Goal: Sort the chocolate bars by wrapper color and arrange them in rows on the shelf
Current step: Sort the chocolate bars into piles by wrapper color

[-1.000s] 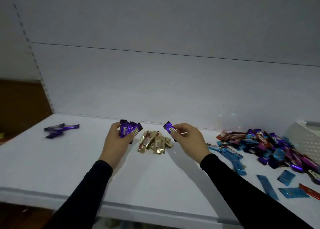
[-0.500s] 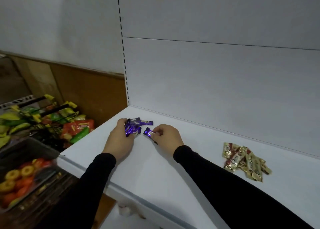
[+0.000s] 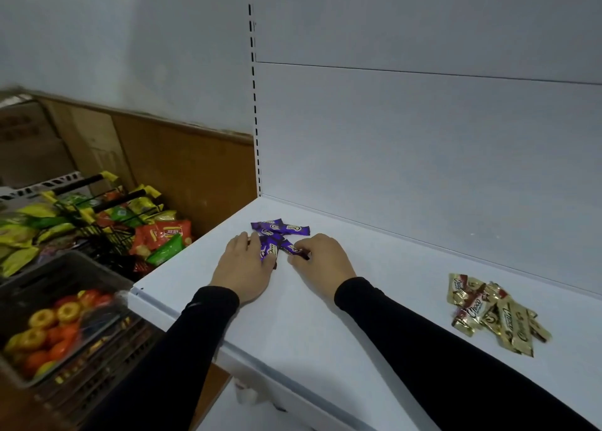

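Note:
Several purple chocolate bars [image 3: 280,229] lie in a small cluster near the far left corner of the white shelf [image 3: 309,326]. My left hand [image 3: 242,267] rests low on the shelf and holds a few purple bars [image 3: 268,251] against its fingers. My right hand [image 3: 321,261] pinches one purple bar [image 3: 294,249] at its fingertips, right beside the left hand's bars. A pile of gold-wrapped bars [image 3: 492,313] sits on the shelf to the right, apart from both hands.
Left of the shelf stand wire baskets of snack bags [image 3: 97,222] and a dark crate of ring candies [image 3: 49,329]. The shelf's white back panel [image 3: 423,170] rises behind the bars. The shelf's left edge is close to my left hand.
My view swung left from the mixed pile to the shelf's left end. Both hands carried their purple bars there and lowered them onto the shelf beside the purple cluster.

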### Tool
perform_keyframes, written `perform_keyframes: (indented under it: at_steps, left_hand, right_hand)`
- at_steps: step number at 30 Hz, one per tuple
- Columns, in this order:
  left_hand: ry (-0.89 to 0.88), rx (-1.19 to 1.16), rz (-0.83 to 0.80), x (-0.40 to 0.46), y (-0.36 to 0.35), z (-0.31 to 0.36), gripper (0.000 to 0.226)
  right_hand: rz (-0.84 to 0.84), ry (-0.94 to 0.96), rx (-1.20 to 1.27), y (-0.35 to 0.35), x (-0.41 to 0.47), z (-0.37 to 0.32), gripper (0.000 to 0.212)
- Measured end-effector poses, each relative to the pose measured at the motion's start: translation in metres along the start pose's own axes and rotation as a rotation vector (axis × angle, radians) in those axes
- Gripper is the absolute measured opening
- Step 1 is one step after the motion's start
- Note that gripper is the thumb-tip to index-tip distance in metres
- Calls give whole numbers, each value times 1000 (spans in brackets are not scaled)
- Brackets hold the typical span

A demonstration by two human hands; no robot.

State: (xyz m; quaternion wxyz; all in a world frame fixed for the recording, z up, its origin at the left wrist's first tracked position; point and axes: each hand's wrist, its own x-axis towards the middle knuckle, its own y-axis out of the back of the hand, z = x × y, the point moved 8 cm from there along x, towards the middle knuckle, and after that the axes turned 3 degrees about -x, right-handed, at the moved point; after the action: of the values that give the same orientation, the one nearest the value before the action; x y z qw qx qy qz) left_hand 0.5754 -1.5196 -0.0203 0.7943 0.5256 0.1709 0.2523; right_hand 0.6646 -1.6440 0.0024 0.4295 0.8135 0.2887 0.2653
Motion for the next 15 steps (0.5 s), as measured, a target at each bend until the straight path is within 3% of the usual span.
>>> perform_keyframes:
  at_steps: [4, 6, 7, 15]
  left_hand:
    - [14, 25, -2, 4, 1, -1, 63]
    - [7, -3, 60, -2, 11, 4, 65]
    - [-8, -25, 95, -6, 17, 8, 65]
    - [-252, -271, 207, -73, 42, 91, 47]
  right_hand:
    - [-8, 7, 13, -1, -4, -5, 33]
    - [-29, 11, -14, 6, -12, 1, 24]
    - [-32, 8, -24, 13, -18, 6, 30]
    - [112, 82, -127, 115, -121, 40, 48]
